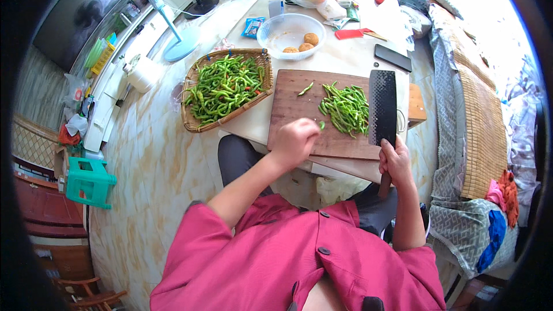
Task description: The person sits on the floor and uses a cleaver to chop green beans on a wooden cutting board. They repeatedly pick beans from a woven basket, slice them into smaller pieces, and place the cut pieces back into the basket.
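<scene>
My right hand [396, 160] grips the handle of a cleaver [382, 106], its broad dark blade standing over the right side of a wooden cutting board [296, 95]. Beside the blade lies a heap of cut green chili peppers [345, 108]. Over the board's near left part is my left hand [298, 140], blurred, with a small green pepper piece [322, 125] by its fingertips; whether the fingers hold it I cannot tell. One loose pepper piece [306, 89] rests farther back. To the left, a woven bamboo basket [203, 126] holds many whole green peppers with some red bits.
Behind the board stands a translucent plastic bowl [270, 39] with several round brown items. A smartphone [392, 57], a red plastic object [349, 34] and a blue packet [253, 27] lie on the table. A pale blue fan [181, 43] stands on the floor, left.
</scene>
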`<state>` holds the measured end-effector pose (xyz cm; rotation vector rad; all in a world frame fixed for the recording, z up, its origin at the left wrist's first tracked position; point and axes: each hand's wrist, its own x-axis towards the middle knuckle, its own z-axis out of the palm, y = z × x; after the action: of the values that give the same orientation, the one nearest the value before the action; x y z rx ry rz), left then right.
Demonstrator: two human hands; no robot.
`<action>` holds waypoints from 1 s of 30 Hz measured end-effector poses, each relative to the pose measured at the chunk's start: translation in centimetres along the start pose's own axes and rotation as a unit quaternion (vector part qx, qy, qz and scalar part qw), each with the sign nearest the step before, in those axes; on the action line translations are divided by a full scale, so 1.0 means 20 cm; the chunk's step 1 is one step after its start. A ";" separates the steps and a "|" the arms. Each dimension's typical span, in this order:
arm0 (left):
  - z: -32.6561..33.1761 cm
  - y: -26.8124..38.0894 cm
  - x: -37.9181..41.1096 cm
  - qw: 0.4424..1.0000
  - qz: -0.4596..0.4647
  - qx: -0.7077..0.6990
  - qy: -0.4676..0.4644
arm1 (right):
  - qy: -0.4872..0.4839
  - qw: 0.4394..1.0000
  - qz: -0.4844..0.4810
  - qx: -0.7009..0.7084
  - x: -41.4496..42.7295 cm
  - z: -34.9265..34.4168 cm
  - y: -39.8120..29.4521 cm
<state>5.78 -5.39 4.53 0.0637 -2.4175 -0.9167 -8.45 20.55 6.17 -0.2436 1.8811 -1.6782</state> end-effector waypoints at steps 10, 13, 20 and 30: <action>-0.66 -0.54 0.30 0.970 -0.028 0.192 0.149 | -0.115 0.915 -0.162 -0.350 -0.12 0.26 -0.06; -1.00 -0.76 0.35 0.945 -0.166 0.257 0.114 | -0.206 0.873 -0.140 -0.420 -0.05 0.39 -0.07; -1.13 -0.88 0.31 0.901 -0.251 0.333 -0.118 | -0.126 0.866 -0.148 -0.461 0.15 0.34 -0.10; -1.00 -0.63 0.25 0.913 -0.060 0.337 0.221 | -0.052 0.861 -0.210 -0.460 0.14 0.25 0.02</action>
<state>9.91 -28.25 11.30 0.6099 -2.1896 -0.0502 -7.95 14.89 4.81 -1.1631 2.5308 -0.8085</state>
